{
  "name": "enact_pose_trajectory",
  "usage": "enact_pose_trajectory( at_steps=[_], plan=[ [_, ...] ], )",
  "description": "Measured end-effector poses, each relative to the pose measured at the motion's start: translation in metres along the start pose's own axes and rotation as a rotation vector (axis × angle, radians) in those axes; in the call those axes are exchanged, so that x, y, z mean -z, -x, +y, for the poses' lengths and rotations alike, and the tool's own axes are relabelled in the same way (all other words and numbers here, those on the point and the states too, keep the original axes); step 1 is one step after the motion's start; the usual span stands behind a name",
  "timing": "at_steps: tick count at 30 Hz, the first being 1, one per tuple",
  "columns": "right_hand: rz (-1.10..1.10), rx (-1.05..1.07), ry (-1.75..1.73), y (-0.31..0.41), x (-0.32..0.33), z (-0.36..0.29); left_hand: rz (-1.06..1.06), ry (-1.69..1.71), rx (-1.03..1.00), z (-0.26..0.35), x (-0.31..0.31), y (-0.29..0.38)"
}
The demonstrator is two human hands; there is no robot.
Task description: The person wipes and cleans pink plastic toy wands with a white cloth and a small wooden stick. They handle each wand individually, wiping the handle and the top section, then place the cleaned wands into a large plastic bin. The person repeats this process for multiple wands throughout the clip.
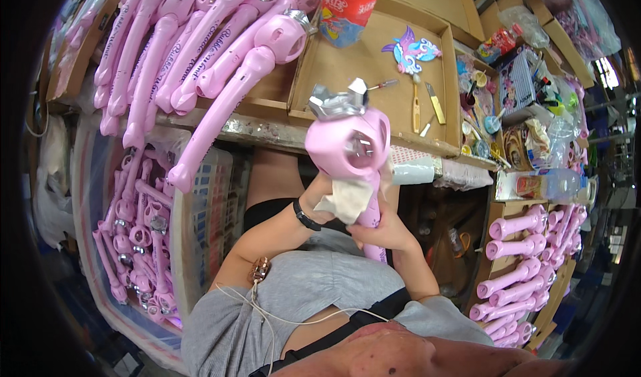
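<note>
A pink plastic bubble wand (348,142) stands nearly upright in front of my torso, its hollow round head topped by a silver crown-shaped piece (338,102). My right hand (383,229) wraps around its handle, which bears writing. Just under the head, my left hand (316,199), with a black band at the wrist, holds a white cloth (350,202) against the wand. The cloth hides part of the handle and some of the left fingers.
Several pink wands (215,51) lie on the bench at left, one overhanging its edge. A cardboard tray (340,66) holds a bottle (348,9), a winged plastic ornament (413,51), a brush (416,104) and a yellow utility knife (434,103). More wands fill a crate (183,257) at left; paint pots (481,149) stand right.
</note>
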State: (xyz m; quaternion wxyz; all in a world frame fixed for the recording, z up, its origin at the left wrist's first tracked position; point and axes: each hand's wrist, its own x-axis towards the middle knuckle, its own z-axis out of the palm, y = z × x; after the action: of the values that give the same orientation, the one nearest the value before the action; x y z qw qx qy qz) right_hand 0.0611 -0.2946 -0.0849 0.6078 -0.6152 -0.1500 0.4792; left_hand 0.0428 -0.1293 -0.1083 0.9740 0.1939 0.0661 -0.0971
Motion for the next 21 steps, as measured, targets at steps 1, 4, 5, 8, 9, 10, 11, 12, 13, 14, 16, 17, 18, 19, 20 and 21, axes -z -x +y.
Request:
enact_pose_trajectory(
  at_steps=[1,4,5,8,9,10,11,12,13,14,16,17,18,19,20,21],
  plan=[
    [-0.136,-0.014,-0.149,0.000,0.006,0.004,-0.133,0.089,-0.018,-0.003,0.000,-0.002],
    [-0.473,-0.099,-0.536,-0.009,0.019,0.024,-0.310,0.203,-0.026,-0.008,-0.002,-0.012],
    [-0.592,-0.127,-0.677,-0.014,0.022,0.031,-0.321,0.244,-0.015,-0.007,-0.003,-0.014],
    [-0.772,-0.160,-0.807,-0.028,0.024,0.050,-0.328,0.378,0.017,-0.003,-0.006,-0.018],
    [-0.810,-0.181,-0.847,-0.031,0.023,0.054,-0.327,0.416,0.013,-0.002,-0.006,-0.018],
    [-0.847,-0.202,-0.888,-0.033,0.022,0.055,-0.329,0.457,0.018,0.000,-0.005,-0.018],
    [-0.882,-0.223,-0.933,-0.034,0.020,0.054,-0.336,0.496,0.018,0.001,-0.004,-0.018],
    [-0.918,-0.243,-0.977,-0.033,0.019,0.051,-0.337,0.518,0.017,0.002,-0.002,-0.018],
    [-0.951,-0.266,-1.041,-0.032,0.016,0.047,-0.376,0.541,0.043,0.003,0.001,-0.018],
    [-0.771,-0.212,-0.829,-0.027,0.018,0.040,-0.415,0.563,0.071,0.003,0.003,-0.018],
    [-0.568,-0.168,-0.606,-0.018,0.015,0.027,-0.440,0.535,0.075,0.002,0.008,-0.018],
    [-0.486,-0.154,-0.510,-0.014,0.013,0.022,-0.346,0.508,0.099,0.001,0.011,-0.019],
    [-0.437,-0.129,-0.461,-0.010,0.013,0.016,-0.328,0.486,0.095,0.000,0.013,-0.020],
    [-0.338,-0.145,-0.342,-0.007,0.012,0.012,-0.266,0.458,0.099,-0.001,0.014,-0.021],
    [-0.266,-0.135,-0.242,-0.005,0.011,0.009,-0.340,0.479,0.036,-0.003,0.016,-0.022],
    [-0.187,-0.114,-0.141,-0.003,0.010,0.007,-0.297,0.339,0.013,-0.004,0.017,-0.023]
  ],
)
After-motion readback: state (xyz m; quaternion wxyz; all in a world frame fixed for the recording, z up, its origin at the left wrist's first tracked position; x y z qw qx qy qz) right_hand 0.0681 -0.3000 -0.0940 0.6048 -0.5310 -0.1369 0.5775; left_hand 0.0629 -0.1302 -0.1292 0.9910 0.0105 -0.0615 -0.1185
